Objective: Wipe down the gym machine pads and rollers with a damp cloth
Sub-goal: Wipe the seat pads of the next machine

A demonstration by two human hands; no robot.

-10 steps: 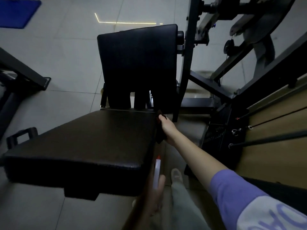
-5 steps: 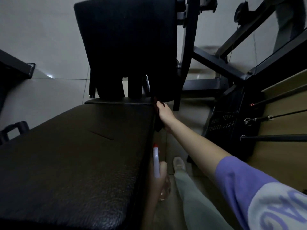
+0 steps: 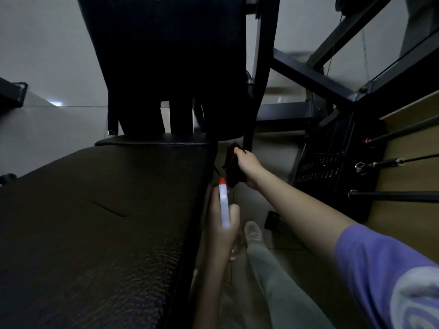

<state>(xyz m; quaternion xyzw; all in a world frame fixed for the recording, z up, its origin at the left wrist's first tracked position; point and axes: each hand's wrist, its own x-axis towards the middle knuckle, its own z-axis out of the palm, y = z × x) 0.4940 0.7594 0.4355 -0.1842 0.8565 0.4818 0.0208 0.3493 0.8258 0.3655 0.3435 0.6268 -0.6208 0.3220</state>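
**Item:** cloth (image 3: 232, 168). Dark red and bunched. It sits just beside the right side edge of the seat pad (image 3: 107, 222), near the far corner and below the upright back pad (image 3: 171, 55). The dim light hides whether it touches the edge.

**Held by:** right hand (image 3: 250, 166), grip curled over the bundle, fingers pinching its upper fold.

**Handling (judged):** light, soft, limp and not fragile. If damp, it likely drags on vinyl rather than slides. Best held as a wad in the palm, flat face to the pad, loose ends tucked in.

**Seat pad:** black textured vinyl with one crease on top. Judged to give slightly under pressure.

**Accessory:** spray bottle (image 3: 224, 205), white with a red tip. Left hand (image 3: 222, 236), grip wrapped round its lower body. Judged light and smooth, possibly slippery when wet.
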